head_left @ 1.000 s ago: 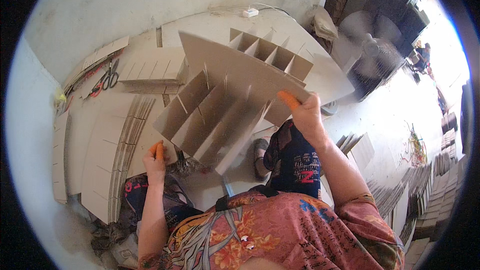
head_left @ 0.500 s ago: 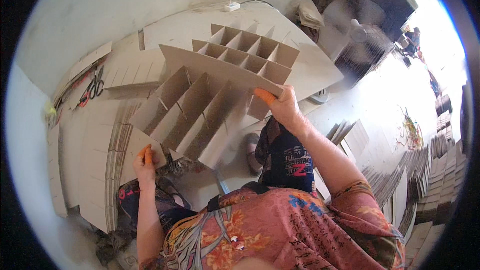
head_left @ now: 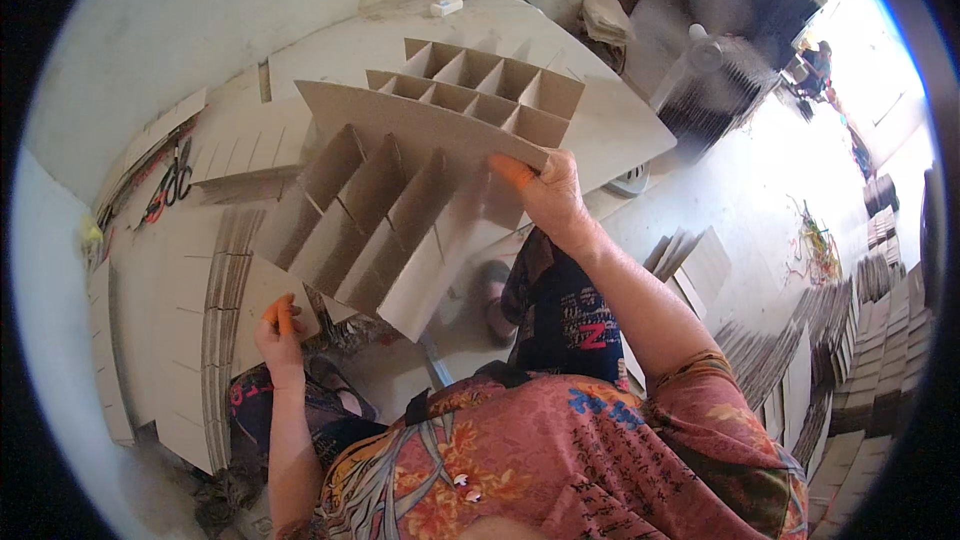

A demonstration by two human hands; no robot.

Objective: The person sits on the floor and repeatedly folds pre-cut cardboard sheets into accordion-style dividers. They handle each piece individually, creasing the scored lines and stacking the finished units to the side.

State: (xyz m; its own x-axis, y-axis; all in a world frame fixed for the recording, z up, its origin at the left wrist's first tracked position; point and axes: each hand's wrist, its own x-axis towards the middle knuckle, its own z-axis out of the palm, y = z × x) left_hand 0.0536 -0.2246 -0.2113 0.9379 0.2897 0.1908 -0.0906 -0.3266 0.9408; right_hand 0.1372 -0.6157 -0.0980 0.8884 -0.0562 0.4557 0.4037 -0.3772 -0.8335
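My right hand [head_left: 556,202], with orange covers on its fingers, grips the edge of a long cardboard strip in a cardboard divider [head_left: 375,240]. The divider's interlocked strips form open cells; it hangs tilted above the table's near edge. Behind it, other gridded cardboard dividers [head_left: 480,80] partly show past the long strip. My left hand [head_left: 280,332], also with orange finger covers, is low at the left, apart from the divider. Its fingers are curled together beside a stack of slotted cardboard strips [head_left: 228,290]; whatever they may hold is hidden.
Scissors [head_left: 178,180] lie at the left beside slotted cardboard sheets [head_left: 250,145]. A white socket block [head_left: 446,6] sits by the wall. A fan [head_left: 705,55] stands at the back right. More cardboard stacks [head_left: 770,360] line the floor at right, near tangled coloured straps [head_left: 818,248].
The whole view has shifted slightly. My right hand still holds the divider, which tilts a little differently. My left hand stays low at the left with its fingers curled.
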